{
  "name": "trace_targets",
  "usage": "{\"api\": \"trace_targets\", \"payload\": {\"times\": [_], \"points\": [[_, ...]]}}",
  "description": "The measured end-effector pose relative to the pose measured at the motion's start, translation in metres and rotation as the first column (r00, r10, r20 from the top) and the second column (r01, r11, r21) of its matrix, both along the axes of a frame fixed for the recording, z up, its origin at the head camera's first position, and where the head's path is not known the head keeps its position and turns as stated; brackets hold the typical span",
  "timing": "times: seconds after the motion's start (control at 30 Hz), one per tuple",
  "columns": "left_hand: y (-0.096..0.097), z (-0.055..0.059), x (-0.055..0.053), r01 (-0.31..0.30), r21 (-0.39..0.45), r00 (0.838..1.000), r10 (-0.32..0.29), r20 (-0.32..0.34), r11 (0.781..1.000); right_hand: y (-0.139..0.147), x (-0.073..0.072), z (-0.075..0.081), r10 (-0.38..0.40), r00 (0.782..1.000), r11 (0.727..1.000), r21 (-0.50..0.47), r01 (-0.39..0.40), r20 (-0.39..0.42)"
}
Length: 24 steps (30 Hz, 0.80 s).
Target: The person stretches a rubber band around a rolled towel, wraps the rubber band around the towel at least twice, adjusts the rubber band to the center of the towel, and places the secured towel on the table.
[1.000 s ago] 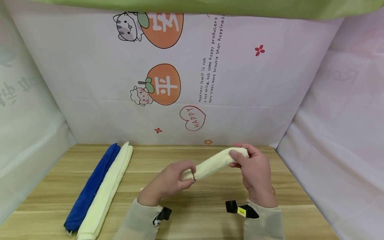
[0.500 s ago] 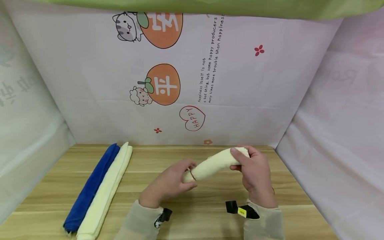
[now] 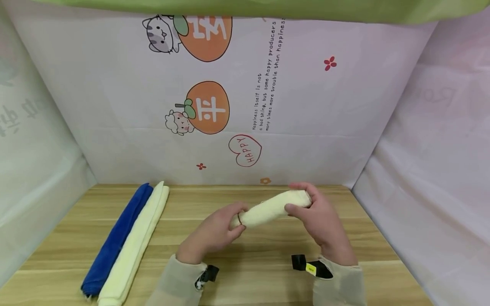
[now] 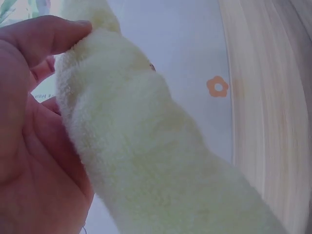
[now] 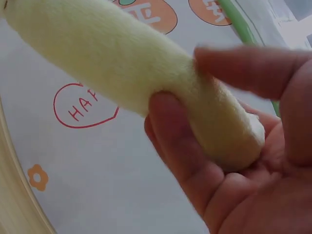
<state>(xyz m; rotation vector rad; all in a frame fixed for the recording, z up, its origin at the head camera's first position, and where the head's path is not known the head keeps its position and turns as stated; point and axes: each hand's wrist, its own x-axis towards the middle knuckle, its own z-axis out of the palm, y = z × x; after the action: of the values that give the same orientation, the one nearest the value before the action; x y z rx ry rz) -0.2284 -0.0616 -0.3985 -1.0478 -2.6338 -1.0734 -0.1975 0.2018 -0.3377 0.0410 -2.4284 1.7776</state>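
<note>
A cream towel (image 3: 269, 210), rolled into a fluffy tube, is held slanted above the table between both hands. My left hand (image 3: 214, 231) pinches its lower left end between thumb and fingers, beside a thin dark band (image 3: 240, 219) that circles the roll. At the higher end, my right hand (image 3: 325, 223) grips the towel, thumb in front and fingers behind. The left wrist view has the towel (image 4: 141, 146) across the fingers, thumb tip against the pile. In the right wrist view, the roll's far end (image 5: 234, 141) sits within the curled fingers.
On the left of the wooden table (image 3: 268, 272), a long folded blue towel (image 3: 116, 240) lies alongside a folded cream towel (image 3: 134, 244). A printed white sheet (image 3: 306, 106) stands behind the table, with white sheets at both sides.
The right hand has shifted its grip, its thumb now lower on the towel. The rolled towel has turned and moved slightly left; the left hand's fingers have closed in around the banded end.
</note>
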Motion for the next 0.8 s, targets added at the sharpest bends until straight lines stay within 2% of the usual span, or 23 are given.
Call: {"api": "trace_targets", "payload": {"times": [0.07, 0.13, 0.23, 0.37, 0.47, 0.53, 0.67, 0.8], "points": [[-0.002, 0.002, 0.000, -0.009, -0.005, 1.000, 0.009, 0.014, 1.000, 0.000, -0.001, 0.001, -0.031, 0.999, 0.999, -0.016, 0.031, 0.013], [-0.005, 0.003, -0.001, -0.010, -0.005, 0.999, 0.010, 0.040, 1.000, 0.001, -0.003, 0.000, -0.094, 0.995, 0.993, -0.069, 0.095, 0.019], [-0.013, 0.003, -0.001, -0.022, -0.026, 0.996, 0.025, 0.087, 0.999, 0.004, -0.003, 0.000, -0.168, 0.986, 0.969, -0.182, 0.169, 0.017], [-0.032, 0.000, -0.004, -0.046, -0.100, 0.993, 0.056, 0.103, 0.994, 0.008, -0.002, -0.001, -0.202, 0.978, 0.944, -0.256, 0.207, 0.044], [-0.052, 0.005, -0.007, -0.067, -0.142, 0.988, 0.086, 0.127, 0.988, 0.014, -0.005, -0.006, -0.162, 0.986, 0.944, -0.286, 0.167, 0.041], [-0.065, 0.010, -0.008, -0.084, -0.142, 0.979, 0.108, 0.173, 0.986, 0.021, -0.008, -0.010, -0.097, 0.995, 0.946, -0.309, 0.098, 0.021], [-0.092, 0.021, -0.009, -0.113, -0.100, 0.957, 0.135, 0.256, 0.989, 0.042, -0.016, -0.021, 0.083, 0.996, 0.935, -0.344, -0.085, -0.020], [-0.112, 0.026, -0.014, -0.128, -0.029, 0.949, 0.131, 0.286, 0.991, 0.062, -0.026, -0.029, 0.165, 0.986, 0.927, -0.338, -0.163, -0.023]]}}
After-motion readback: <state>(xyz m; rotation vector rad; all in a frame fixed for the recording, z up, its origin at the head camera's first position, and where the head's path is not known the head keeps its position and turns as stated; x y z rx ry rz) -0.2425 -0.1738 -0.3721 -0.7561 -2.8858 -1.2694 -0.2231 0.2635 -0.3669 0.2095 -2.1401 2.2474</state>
